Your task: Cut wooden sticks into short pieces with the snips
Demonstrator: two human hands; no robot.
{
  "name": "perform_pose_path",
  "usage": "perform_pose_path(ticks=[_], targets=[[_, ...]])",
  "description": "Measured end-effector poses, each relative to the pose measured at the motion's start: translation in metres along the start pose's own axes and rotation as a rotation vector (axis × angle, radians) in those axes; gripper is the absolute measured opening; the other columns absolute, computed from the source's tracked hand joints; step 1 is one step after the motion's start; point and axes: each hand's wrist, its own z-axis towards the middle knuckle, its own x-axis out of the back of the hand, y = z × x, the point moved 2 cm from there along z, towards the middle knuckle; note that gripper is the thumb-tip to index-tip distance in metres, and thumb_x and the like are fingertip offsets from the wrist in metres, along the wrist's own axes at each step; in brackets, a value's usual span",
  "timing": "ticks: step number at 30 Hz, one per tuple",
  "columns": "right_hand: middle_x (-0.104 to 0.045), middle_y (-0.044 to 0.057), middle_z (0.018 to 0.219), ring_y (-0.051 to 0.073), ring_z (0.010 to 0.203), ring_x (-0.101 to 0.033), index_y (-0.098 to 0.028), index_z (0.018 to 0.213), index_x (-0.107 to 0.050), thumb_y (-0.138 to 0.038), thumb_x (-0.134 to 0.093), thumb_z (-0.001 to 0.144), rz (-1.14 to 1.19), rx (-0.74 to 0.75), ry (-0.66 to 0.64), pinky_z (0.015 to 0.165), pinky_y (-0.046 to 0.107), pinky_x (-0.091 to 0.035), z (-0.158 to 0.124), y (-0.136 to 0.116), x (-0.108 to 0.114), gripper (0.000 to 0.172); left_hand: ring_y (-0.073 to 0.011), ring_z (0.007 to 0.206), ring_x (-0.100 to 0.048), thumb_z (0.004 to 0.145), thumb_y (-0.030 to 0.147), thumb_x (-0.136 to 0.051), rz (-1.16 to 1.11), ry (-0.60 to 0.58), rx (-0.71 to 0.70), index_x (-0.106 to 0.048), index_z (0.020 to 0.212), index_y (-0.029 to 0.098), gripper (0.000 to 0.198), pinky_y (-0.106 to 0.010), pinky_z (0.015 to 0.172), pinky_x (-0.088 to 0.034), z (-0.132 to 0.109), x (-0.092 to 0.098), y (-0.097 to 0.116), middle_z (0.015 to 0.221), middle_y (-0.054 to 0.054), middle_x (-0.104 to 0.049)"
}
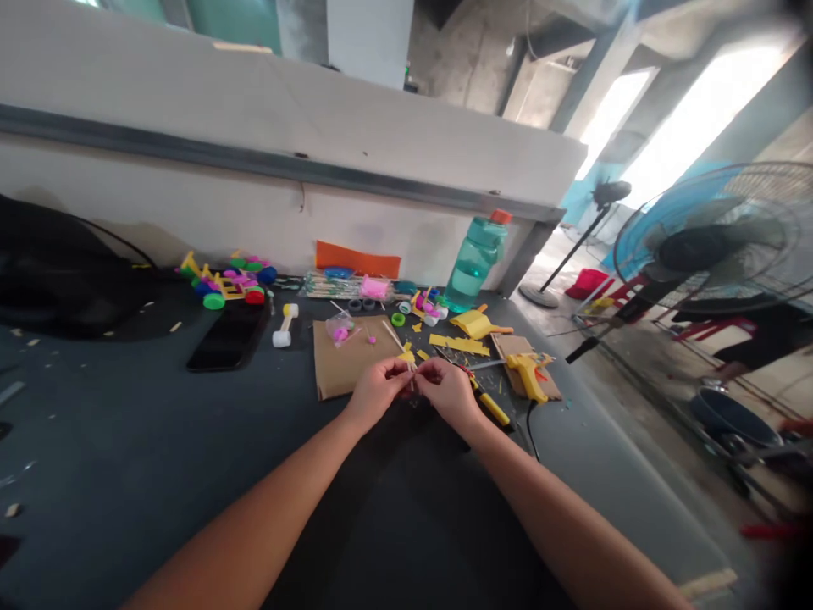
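My left hand (379, 390) and my right hand (446, 391) meet above the dark table, fingertips pinched together. Between them is a thin pale stick (412, 368), with a small yellow piece (406, 357) at its far side; the fingers hide much of both. Behind the left hand lies a brown cardboard sheet (343, 373) with a small plastic bag of pink bits (341, 330) on it. Close to my right hand are a yellow-handled tool (494, 409), partly covered by the wrist, and a yellow hot glue gun (528, 375) resting on cardboard.
A teal water bottle (468, 269) stands by the back panel. Colourful toy cars (232, 284), a black phone (227, 339) and a white-and-yellow wheel-and-axle piece (285, 326) lie left. Yellow strips (458, 344) lie behind the right hand. A fan (695, 246) stands beyond the table's right edge.
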Motion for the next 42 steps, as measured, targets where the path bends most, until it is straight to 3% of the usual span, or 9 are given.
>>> perform_pose_path(ticks=[7, 13, 18, 25, 33, 42], targets=[[-0.068, -0.002, 0.075, 0.014, 0.069, -0.063, -0.022, 0.082, -0.064, -0.028, -0.054, 0.076, 0.078, 0.020, 0.006, 0.066, 0.024, -0.047, -0.006, -0.001, 0.003, 0.013, -0.0133, 0.066, -0.060, 0.069, 0.038, -0.066, 0.082, 0.007, 0.017, -0.063, 0.086, 0.015, 0.028, -0.028, 0.067, -0.051, -0.001, -0.002, 0.002, 0.076, -0.001, -0.064], [-0.068, -0.001, 0.078, 0.014, 0.071, -0.062, -0.021, 0.083, -0.066, -0.027, -0.052, 0.078, 0.049, 0.090, 0.046, 0.068, 0.024, -0.047, -0.006, -0.007, 0.009, 0.016, -0.0188, 0.080, -0.062, 0.074, 0.036, -0.062, 0.401, 0.103, -0.208, -0.068, 0.084, 0.017, 0.022, -0.029, 0.075, -0.049, -0.002, 0.000, 0.008, 0.084, -0.004, -0.068], [-0.067, 0.001, 0.079, 0.014, 0.070, -0.063, -0.020, 0.088, -0.061, -0.032, -0.055, 0.077, 0.172, 0.048, 0.062, 0.067, 0.026, -0.050, -0.009, -0.010, 0.005, 0.018, -0.0177, 0.078, -0.062, 0.076, 0.026, -0.059, 0.657, 0.165, -0.363, -0.069, 0.080, 0.020, 0.012, -0.028, 0.072, -0.048, -0.005, 0.002, 0.010, 0.084, -0.003, -0.067], [-0.068, -0.002, 0.079, 0.014, 0.073, -0.064, -0.023, 0.086, -0.065, -0.027, -0.059, 0.074, 0.145, 0.025, 0.046, 0.071, 0.026, -0.050, -0.008, -0.005, -0.002, 0.014, -0.0206, 0.082, -0.064, 0.078, 0.021, -0.055, 0.836, 0.069, -0.301, -0.069, 0.094, 0.025, 0.021, -0.030, 0.074, -0.046, -0.005, 0.004, 0.003, 0.091, -0.002, -0.070], [-0.067, -0.002, 0.074, 0.015, 0.068, -0.063, -0.023, 0.081, -0.064, -0.033, -0.057, 0.076, 0.124, -0.010, 0.054, 0.064, 0.025, -0.050, -0.008, 0.004, -0.004, 0.013, -0.0214, 0.079, -0.065, 0.079, 0.023, -0.054, 0.943, 0.059, -0.324, -0.068, 0.093, 0.025, 0.019, -0.027, 0.066, -0.044, -0.006, 0.002, 0.006, 0.087, -0.001, -0.071], [-0.066, -0.002, 0.071, 0.015, 0.067, -0.063, -0.022, 0.079, -0.061, -0.028, -0.053, 0.076, 0.090, 0.015, 0.055, 0.062, 0.025, -0.050, -0.007, 0.006, -0.003, 0.010, -0.0192, 0.084, -0.065, 0.079, 0.018, -0.054, 0.938, 0.054, -0.325, -0.057, 0.104, 0.024, 0.026, -0.027, 0.071, -0.046, -0.006, 0.001, 0.004, 0.089, -0.001, -0.069]])
